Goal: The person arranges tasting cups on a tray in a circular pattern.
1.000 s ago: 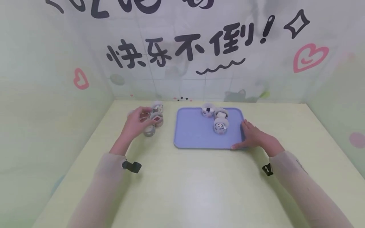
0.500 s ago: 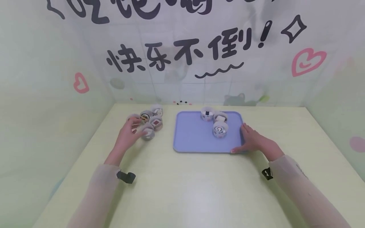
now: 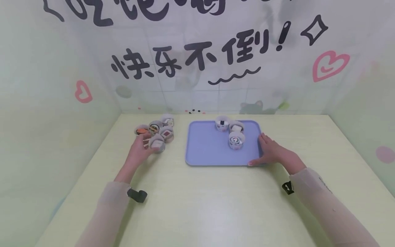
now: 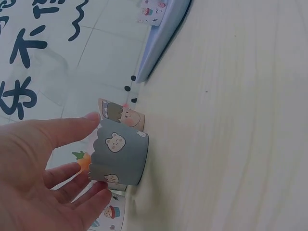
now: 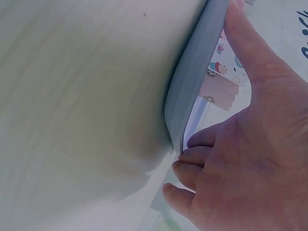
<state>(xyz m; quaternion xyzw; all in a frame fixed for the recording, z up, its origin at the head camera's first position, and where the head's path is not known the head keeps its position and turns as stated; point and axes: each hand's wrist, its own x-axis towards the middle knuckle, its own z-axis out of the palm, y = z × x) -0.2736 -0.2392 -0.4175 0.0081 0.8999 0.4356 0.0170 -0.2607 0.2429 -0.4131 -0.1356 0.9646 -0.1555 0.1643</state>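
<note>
My left hand (image 3: 139, 149) has its thumb and bent fingers around a grey paper cup (image 4: 120, 151) printed with bear faces, holding a pale piece. Its base seems to stay on the table. Just behind it are cups with an orange piece (image 3: 142, 130), a round green-and-orange piece (image 3: 155, 128), a dark red square piece (image 3: 167, 133) and a white piece (image 3: 168, 121), all sushi-like. My right hand (image 3: 273, 151) grips the near right corner of a blue tray (image 3: 210, 154), thumb at its front edge, fingers along its side. On the tray, one cup holds a white swirl piece (image 3: 236, 140).
Two more cups stand toward the back of the tray, one with a dark-banded white piece (image 3: 222, 122), the other with a plain white piece (image 3: 237, 128). A printed wall sheet (image 3: 197, 92) borders the pale wooden table (image 3: 197, 202) at the back.
My left hand has drawn back toward me from the rear cups to the nearest grey cup, uncovering the orange piece. My right hand stays on the tray; the head view shifts slightly.
</note>
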